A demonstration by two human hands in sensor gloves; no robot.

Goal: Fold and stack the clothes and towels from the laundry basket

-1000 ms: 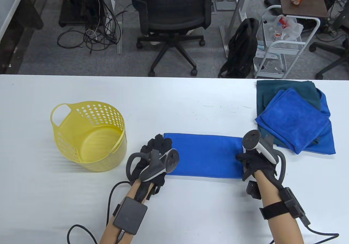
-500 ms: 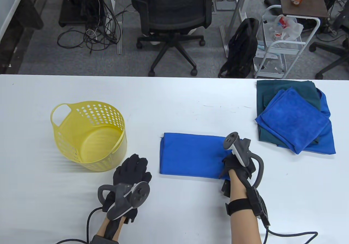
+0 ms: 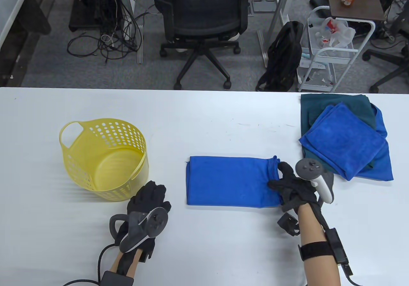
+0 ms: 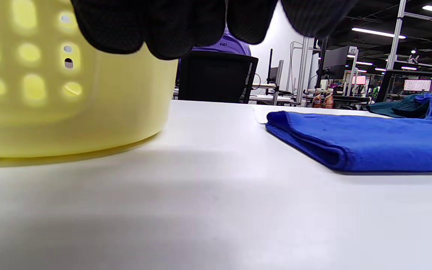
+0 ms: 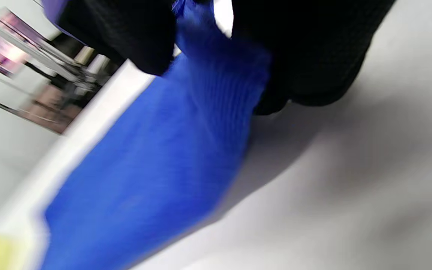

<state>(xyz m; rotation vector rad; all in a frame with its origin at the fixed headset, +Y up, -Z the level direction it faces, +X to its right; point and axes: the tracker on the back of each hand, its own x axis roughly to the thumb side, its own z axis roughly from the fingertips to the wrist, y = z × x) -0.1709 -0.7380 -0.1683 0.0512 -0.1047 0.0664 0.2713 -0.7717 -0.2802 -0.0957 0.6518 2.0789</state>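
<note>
A blue towel [image 3: 230, 181] lies folded into a long strip on the white table [image 3: 204, 113]. My right hand [image 3: 289, 183] grips its right end, thumb on top and fingers under; the right wrist view shows the blue cloth [image 5: 156, 176] between my gloved fingers [image 5: 313, 56]. My left hand [image 3: 147, 199] rests flat on the table left of the towel, holding nothing, just in front of the yellow laundry basket [image 3: 104, 158]. The left wrist view shows the basket wall [image 4: 69, 101] and the towel's folded edge [image 4: 351, 144].
A stack of folded cloths, a blue towel [image 3: 346, 139] on dark green fabric [image 3: 335, 105], sits at the table's right back. The basket looks empty. An office chair [image 3: 201, 20] and a white cart [image 3: 332, 52] stand beyond the far edge.
My left hand let go of the towel's left end and drew back towards me. My right hand swept left over the towel, then returned to its right end and took hold of it.
</note>
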